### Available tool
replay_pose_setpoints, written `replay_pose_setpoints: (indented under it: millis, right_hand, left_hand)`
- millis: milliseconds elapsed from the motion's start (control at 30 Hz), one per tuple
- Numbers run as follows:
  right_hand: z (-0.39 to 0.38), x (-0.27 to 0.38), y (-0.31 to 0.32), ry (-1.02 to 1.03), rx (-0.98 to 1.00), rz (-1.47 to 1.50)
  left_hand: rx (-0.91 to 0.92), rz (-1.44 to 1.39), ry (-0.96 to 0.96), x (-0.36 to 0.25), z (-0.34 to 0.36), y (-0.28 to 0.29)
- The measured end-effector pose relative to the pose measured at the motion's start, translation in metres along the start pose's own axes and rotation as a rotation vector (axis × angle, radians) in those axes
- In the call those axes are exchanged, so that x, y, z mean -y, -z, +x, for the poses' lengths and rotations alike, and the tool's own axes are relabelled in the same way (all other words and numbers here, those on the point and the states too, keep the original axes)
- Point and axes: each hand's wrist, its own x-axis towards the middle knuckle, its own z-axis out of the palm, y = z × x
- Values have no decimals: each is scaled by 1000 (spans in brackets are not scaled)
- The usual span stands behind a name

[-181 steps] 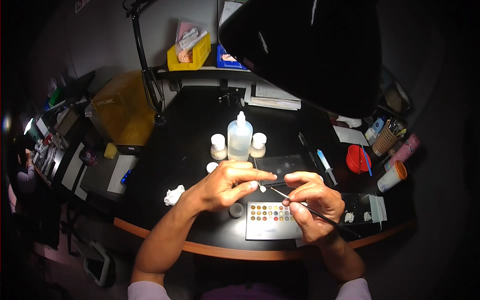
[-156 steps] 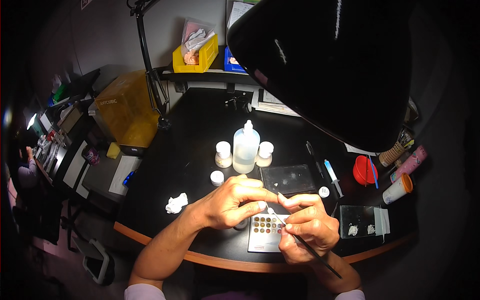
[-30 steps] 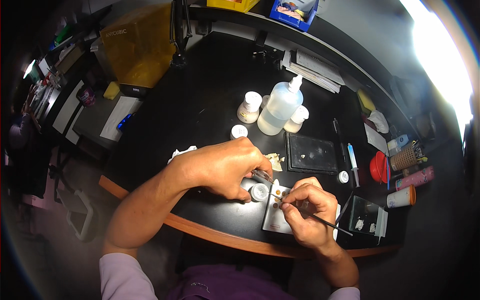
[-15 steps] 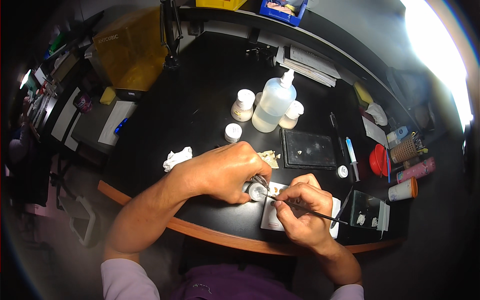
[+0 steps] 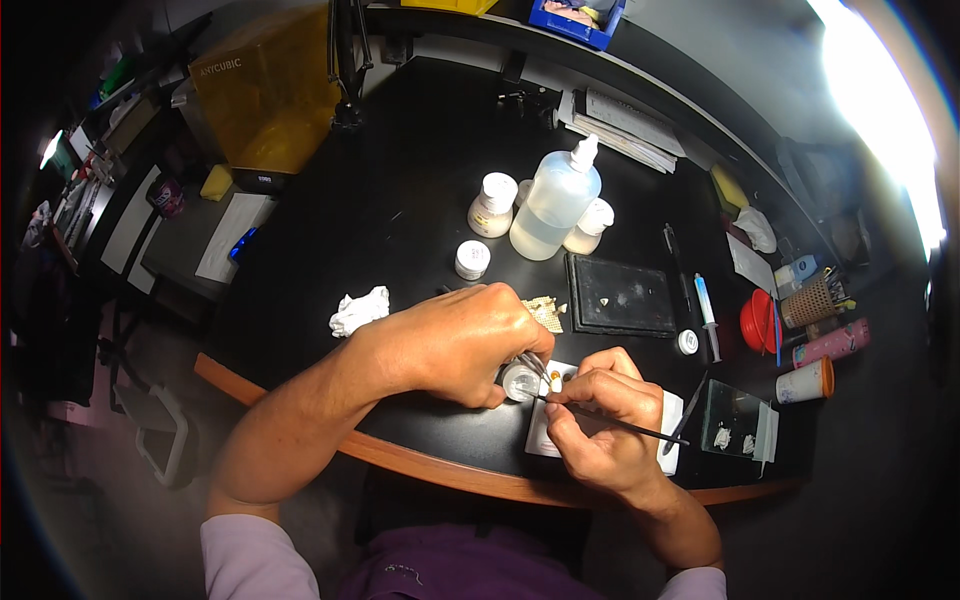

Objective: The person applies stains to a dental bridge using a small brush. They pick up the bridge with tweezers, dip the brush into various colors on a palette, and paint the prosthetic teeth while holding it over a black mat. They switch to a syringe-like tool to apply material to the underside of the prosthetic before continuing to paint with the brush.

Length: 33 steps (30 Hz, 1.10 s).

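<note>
My left hand (image 5: pixel 465 345) is closed on metal tweezers (image 5: pixel 531 362), its thumb low beside a small round jar (image 5: pixel 519 383). A tiny white piece (image 5: pixel 556 381) shows by the tweezer tips; whether they grip it is unclear. My right hand (image 5: pixel 610 420) pinches a thin dark brush (image 5: pixel 650 433), whose tip reaches over the jar. Beneath lies a pale palette (image 5: pixel 543 435) with small colored wells, mostly covered by my hands. A torn checkered paper (image 5: pixel 544 312) sits behind them, beside a dark rectangular pad (image 5: pixel 617 295).
A large bottle (image 5: pixel 550 210) stands among small jars (image 5: pixel 491 205). Crumpled tissue (image 5: pixel 359 310) lies left. A syringe (image 5: pixel 706 315), red bowl (image 5: pixel 757 322), cups (image 5: pixel 804 381) and glass plate (image 5: pixel 728 420) line the right. Yellow box (image 5: pixel 262 95) at back left; wooden desk edge (image 5: pixel 455 462) in front.
Since six seconds ago the black lamp shade left view, and both hands moved over the jar, my left now with tweezers. In the last second they shifted only slightly.
</note>
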Motion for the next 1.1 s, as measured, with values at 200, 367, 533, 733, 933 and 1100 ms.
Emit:
replay_pose_setpoints:
  millis: [200,367,533,733,933,1100]
  right_hand:
    - [0,-1,0,15,-7,-15]
    - [-1,-1,1,10,-15,-6]
    - [0,-2,1,20,6,-22]
    - [0,-2,1,24,-4,17]
    - [-1,-4,1,22,-5,2]
    - [0,-4,2,19,-20,34]
  left_hand:
    - [5,-1,10,-1,0,0]
    - [0,2,1,2,0,-2]
    - [5,4,8,0,0,0]
    - [-2,15,3,0,-1,1]
    - [13,23,26,0,0,1]
    - [21,28,36,2,-1,2]
